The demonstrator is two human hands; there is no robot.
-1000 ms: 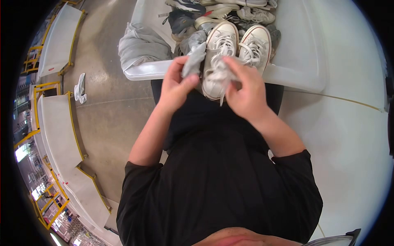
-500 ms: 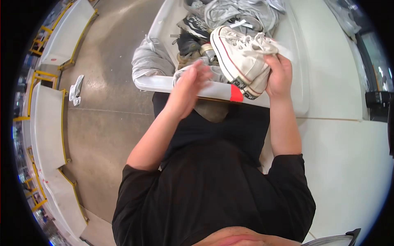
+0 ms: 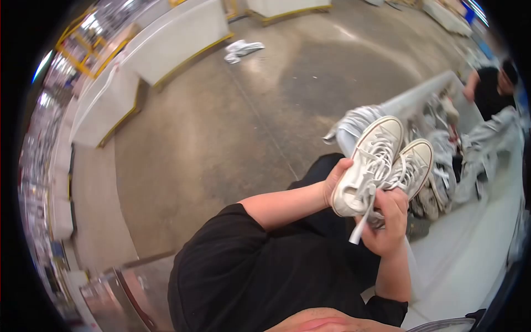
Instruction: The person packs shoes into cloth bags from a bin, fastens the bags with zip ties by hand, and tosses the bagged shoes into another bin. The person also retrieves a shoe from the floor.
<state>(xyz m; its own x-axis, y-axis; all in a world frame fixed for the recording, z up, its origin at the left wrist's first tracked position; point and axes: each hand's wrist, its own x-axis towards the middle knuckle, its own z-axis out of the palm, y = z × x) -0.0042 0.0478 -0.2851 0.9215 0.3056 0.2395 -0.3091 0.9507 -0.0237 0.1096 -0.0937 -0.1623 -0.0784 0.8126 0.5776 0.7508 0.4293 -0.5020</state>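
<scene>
A pair of white lace-up sneakers is held up in front of me, toes pointing away, one shoe (image 3: pixel 377 155) on the left and the other (image 3: pixel 414 166) on the right. My left hand (image 3: pixel 336 182) grips the outer side of the left shoe near its heel. My right hand (image 3: pixel 389 220) is closed at the heel end of the pair, around the laces, with a white lace end (image 3: pixel 360 228) hanging below. Behind the sneakers is a white bin (image 3: pixel 423 87) holding more shoes and grey cloth.
Grey cloth (image 3: pixel 359 118) hangs over the bin's corner. Another person (image 3: pixel 491 94) in black is at the bin's far side. White carts (image 3: pixel 177 41) stand at the upper left, and white cloth (image 3: pixel 242 50) lies on the floor.
The view has turned toward the left. The sneakers, held by my right hand alone half a second ago, now have my left hand on them too, and their toes point away.
</scene>
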